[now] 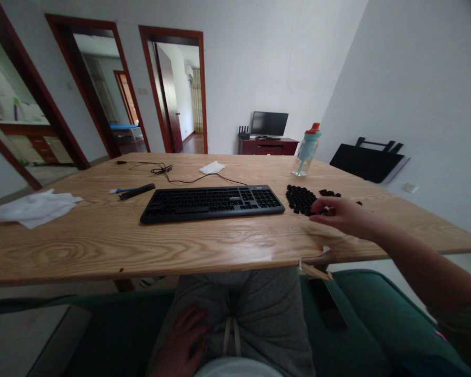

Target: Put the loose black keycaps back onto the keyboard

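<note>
My right hand (337,213) reaches in from the right over a pile of small black keycaps (300,198) on the table. Its thumb and fingers are curled together at the pile's right edge; what lies between the fingertips, if anything, is too small to tell. A black keyboard (214,203) lies left of the pile, with some of its key places looking bare. Below the table edge, my left hand (186,335) rests on my thigh with fingers apart, holding nothing.
A water bottle (306,150) stands behind the keycaps. White tissues (35,206), a dark brush-like bundle (137,191), a folded tissue (212,167) and the keyboard's cable (196,180) lie on the wooden table (149,251). A phone (327,305) is on the green seat.
</note>
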The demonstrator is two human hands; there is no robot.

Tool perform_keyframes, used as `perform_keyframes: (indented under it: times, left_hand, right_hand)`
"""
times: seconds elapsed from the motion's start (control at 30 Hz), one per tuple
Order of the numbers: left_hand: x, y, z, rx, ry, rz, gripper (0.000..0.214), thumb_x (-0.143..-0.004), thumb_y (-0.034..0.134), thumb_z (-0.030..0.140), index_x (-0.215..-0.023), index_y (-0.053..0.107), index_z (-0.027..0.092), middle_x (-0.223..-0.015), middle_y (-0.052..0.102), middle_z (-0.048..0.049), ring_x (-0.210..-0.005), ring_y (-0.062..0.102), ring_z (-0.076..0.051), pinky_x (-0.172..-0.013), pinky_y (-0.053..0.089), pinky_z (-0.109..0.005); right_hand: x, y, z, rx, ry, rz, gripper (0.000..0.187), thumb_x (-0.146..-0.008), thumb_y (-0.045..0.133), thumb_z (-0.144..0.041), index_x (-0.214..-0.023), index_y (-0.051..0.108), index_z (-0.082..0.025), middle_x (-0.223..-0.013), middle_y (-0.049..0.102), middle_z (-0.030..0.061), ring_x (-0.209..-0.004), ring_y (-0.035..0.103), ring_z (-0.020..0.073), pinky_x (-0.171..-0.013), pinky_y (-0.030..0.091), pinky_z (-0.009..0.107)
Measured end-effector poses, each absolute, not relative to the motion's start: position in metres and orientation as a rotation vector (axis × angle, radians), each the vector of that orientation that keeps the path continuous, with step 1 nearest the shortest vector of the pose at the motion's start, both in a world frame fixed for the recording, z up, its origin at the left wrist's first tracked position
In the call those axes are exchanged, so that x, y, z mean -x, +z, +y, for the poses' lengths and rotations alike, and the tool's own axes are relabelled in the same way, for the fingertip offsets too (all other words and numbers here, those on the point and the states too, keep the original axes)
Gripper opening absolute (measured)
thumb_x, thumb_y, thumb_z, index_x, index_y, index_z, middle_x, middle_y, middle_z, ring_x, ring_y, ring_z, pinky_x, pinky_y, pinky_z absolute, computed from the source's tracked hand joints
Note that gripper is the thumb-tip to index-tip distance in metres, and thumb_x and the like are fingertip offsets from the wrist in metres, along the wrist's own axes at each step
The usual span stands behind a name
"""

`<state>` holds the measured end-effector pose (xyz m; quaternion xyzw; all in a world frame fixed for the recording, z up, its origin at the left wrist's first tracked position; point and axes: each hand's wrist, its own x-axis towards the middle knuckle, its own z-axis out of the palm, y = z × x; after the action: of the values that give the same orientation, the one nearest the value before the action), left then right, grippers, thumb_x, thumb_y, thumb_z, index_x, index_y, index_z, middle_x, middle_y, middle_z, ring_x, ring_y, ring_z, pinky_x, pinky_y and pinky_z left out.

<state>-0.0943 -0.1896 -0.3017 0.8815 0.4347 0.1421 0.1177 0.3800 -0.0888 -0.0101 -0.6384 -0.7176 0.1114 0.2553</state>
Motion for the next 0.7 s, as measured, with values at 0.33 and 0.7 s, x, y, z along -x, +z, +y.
perform_keyframes:
  times: [0.33, 0.7]
  left_hand:
    - [0.096, -0.304, -0.188, -2.61, 0.425, 1.27, 0.032, -0.089, 0.06, 0.028, -0.117, 0.073, 0.034, -0.138, 0.063, -0.0004, -0.132, 0.054, -0.029, -0.106, 0.051, -0.051]
    - [0.092, -0.302, -0.191, -2.524, 0.415, 1.286, 0.031, -0.088, 0.061, 0.029, -0.116, 0.073, 0.033, -0.14, 0.061, -0.0019, -0.134, 0.051, -0.031, -0.108, 0.048, -0.052]
  right_hand:
    - [-0.404, -0.04, -0.078, 1.716, -0.138, -2.232, 0.028, -0.087, 0.055, -0.039, -0.091, 0.078, -0.024, -0.101, 0.074, 0.0088, -0.086, 0.069, 0.0233, -0.08, 0.052, 0.035]
    - [-0.47, -0.029, -0.054, 2.071, 0.216, -1.942, 0.039, -0.08, 0.063, -0.049, -0.101, 0.079, -0.02, -0.097, 0.077, 0.0122, -0.068, 0.068, 0.024, -0.061, 0.052, 0.036]
